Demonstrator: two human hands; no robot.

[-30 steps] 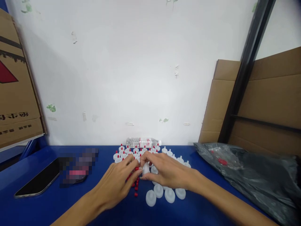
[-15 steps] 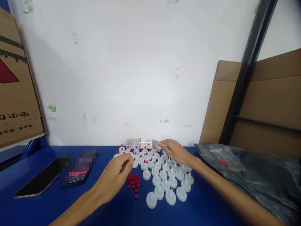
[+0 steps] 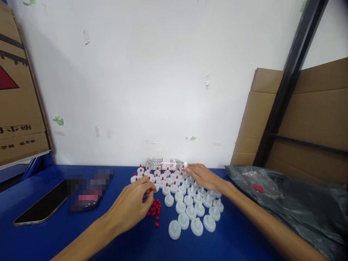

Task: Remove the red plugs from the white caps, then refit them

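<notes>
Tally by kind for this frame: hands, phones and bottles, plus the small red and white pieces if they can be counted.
Hands: 2 (left hand, right hand)
Phones: 2, one partly blurred
Bottle: 1
Total: 5
Red pieces and white pieces: too crowded and partly hidden for a sure count.

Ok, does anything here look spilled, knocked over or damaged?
No spill shows. The clear plastic bottle lies on its side, not upright, behind the white nozzle caps, perhaps deliberately. Green and pale patches mar the otherwise plain white wall.
</notes>
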